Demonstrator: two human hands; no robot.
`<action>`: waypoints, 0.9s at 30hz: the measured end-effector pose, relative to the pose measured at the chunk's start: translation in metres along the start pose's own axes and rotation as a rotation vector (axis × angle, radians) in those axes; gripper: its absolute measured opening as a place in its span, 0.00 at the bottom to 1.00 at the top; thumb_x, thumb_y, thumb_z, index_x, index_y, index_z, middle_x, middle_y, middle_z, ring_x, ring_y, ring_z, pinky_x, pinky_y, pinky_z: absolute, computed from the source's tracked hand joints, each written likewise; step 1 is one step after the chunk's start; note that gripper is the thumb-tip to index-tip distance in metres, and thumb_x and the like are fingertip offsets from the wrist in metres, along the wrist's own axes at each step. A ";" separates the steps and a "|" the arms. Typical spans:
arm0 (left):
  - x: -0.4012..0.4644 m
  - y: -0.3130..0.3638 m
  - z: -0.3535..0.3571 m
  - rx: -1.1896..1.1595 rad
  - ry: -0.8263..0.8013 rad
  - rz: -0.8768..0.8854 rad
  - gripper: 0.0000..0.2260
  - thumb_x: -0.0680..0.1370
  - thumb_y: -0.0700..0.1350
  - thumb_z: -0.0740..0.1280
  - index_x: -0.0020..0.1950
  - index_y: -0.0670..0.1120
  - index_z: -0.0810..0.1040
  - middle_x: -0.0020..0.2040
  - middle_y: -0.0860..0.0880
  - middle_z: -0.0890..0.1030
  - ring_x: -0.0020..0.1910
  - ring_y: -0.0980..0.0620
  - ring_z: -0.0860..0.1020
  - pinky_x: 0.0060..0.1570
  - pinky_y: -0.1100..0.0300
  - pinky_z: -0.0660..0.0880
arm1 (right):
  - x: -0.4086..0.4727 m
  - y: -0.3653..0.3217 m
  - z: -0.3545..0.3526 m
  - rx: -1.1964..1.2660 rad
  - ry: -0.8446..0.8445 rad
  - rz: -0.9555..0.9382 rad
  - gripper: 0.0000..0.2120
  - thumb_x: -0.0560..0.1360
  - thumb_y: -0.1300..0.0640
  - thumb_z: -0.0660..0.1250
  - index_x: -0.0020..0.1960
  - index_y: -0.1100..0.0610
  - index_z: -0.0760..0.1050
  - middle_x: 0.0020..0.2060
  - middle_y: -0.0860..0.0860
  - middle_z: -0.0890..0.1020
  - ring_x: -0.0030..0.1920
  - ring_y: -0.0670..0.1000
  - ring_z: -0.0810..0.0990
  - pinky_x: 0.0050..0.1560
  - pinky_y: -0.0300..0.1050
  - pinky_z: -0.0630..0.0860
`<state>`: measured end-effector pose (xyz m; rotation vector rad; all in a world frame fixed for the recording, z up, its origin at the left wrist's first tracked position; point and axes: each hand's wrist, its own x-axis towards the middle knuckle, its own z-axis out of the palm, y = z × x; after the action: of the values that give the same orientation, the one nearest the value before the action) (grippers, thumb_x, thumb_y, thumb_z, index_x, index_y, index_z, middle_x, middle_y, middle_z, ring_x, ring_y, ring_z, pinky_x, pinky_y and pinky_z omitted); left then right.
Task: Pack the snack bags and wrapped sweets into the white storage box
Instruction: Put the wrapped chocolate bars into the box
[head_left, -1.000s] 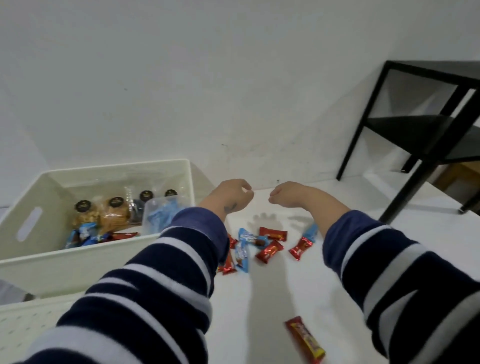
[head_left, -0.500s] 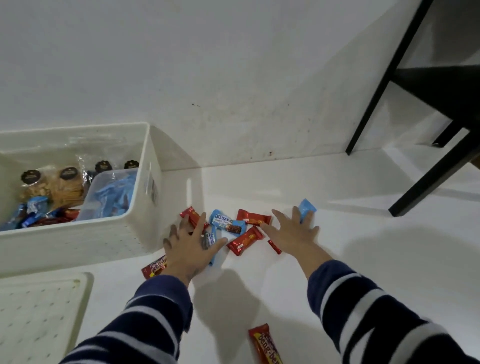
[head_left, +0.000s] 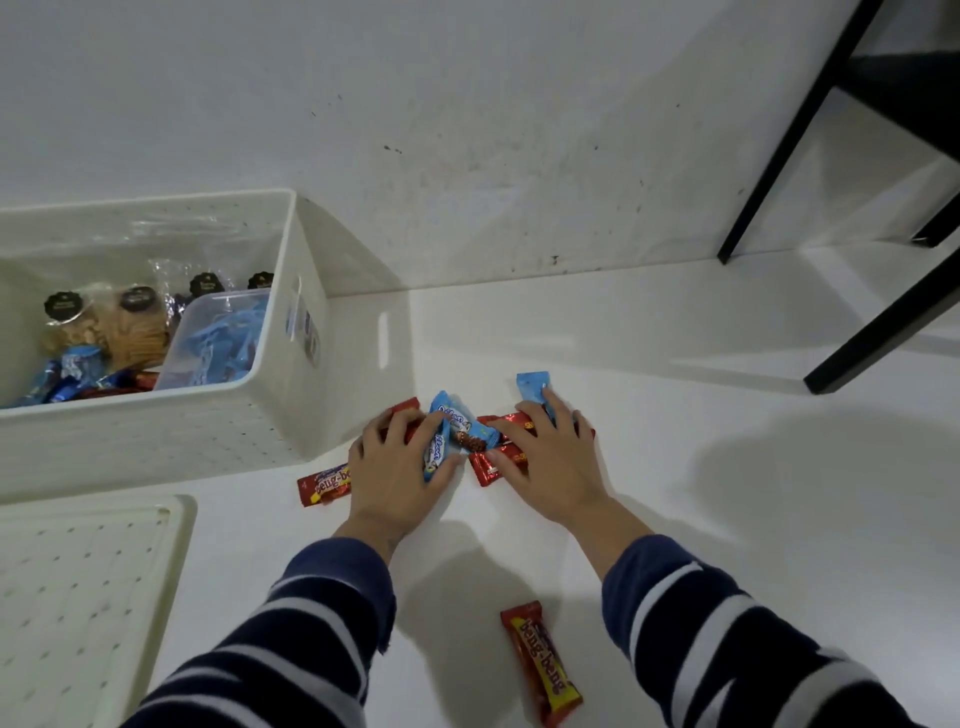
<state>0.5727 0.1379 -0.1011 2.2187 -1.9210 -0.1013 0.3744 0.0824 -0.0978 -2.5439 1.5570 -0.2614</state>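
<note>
Two hands, left (head_left: 395, 480) and right (head_left: 550, 465), flat, fingers spread on sweets; "beng-beng" bar (head_left: 540, 662) nearer.

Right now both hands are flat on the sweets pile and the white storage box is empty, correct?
Not quite. The left hand and right hand do press on the sweets pile, but the head view shows the white storage box already holding snack bags and sweets.

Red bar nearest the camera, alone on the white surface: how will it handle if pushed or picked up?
The red bar lies flat, so it will probably slide, not roll. Its glossy wrapper looks slippery; a pinch at the crimped end may hold better. It seems small and light, likely fairly stiff along its length.
</note>
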 end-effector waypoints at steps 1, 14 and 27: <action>-0.010 0.002 0.001 -0.003 0.020 -0.009 0.25 0.74 0.65 0.54 0.68 0.57 0.69 0.64 0.53 0.72 0.65 0.46 0.67 0.59 0.47 0.68 | -0.007 -0.002 0.000 0.014 0.015 -0.003 0.20 0.76 0.36 0.53 0.64 0.39 0.70 0.67 0.47 0.71 0.75 0.56 0.56 0.69 0.59 0.60; -0.121 0.014 -0.018 -0.130 -0.050 -0.053 0.24 0.75 0.63 0.59 0.69 0.58 0.68 0.69 0.52 0.68 0.70 0.45 0.62 0.66 0.45 0.62 | -0.111 -0.038 -0.019 0.131 -0.141 0.106 0.22 0.76 0.40 0.57 0.70 0.35 0.63 0.76 0.51 0.54 0.77 0.54 0.47 0.74 0.62 0.49; -0.137 -0.026 -0.026 -0.020 -0.233 0.050 0.50 0.58 0.84 0.46 0.73 0.64 0.33 0.77 0.55 0.37 0.76 0.37 0.40 0.66 0.29 0.48 | -0.144 -0.056 -0.012 -0.086 -0.253 0.238 0.47 0.60 0.19 0.50 0.73 0.34 0.37 0.76 0.50 0.34 0.75 0.62 0.32 0.67 0.76 0.44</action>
<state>0.5823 0.2788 -0.0917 2.2285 -2.0800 -0.3857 0.3560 0.2358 -0.0847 -2.3085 1.7764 0.1522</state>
